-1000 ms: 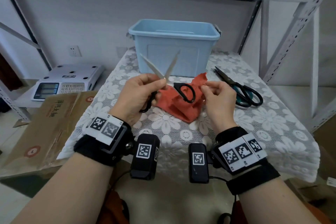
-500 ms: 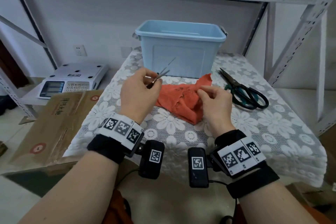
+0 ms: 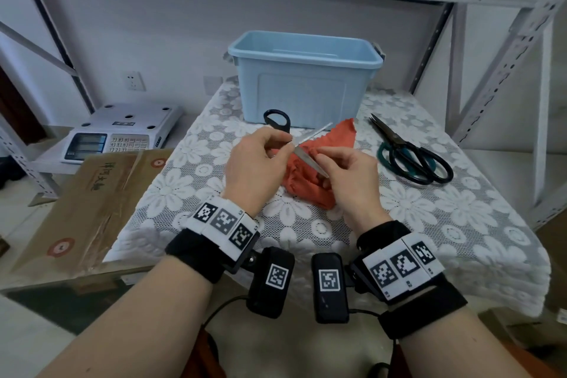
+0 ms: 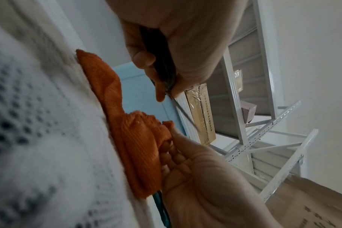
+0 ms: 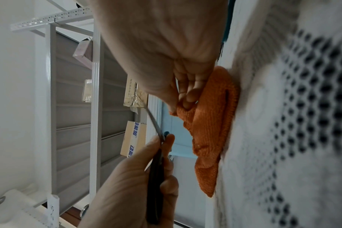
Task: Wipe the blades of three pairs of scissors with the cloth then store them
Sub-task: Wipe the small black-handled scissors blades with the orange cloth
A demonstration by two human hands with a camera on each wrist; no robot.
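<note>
The left hand (image 3: 256, 163) grips a pair of black-handled scissors with open steel blades (image 3: 299, 147) around the handles near the pivot, its fingers (image 4: 140, 60) curled round the dark handles. One handle loop sticks up above the knuckles in front of the light blue plastic storage bin (image 3: 303, 83). One blade points up and to the right, the other slants down towards the right hand (image 3: 349, 175). That hand's thumb and forefinger pinch a fold of the crumpled orange ribbed cloth (image 3: 310, 184) close beside the lower blade; whether the cloth touches the blade cannot be told. Most of the cloth lies bunched on the tabletop covered with white floral lace (image 3: 445, 209), beneath both hands.

To the right of the cloth, apart from it, a second pair of scissors with dark blades and teal-and-black handles (image 3: 411, 153) lies flat on the lace, blades closed and pointing away towards the bin. The bin stands at the back of the tabletop, open at the top. To the left, lower down, sit a white electronic scale with a keypad (image 3: 122, 132) and a flattened brown cardboard box (image 3: 92, 199).
</note>
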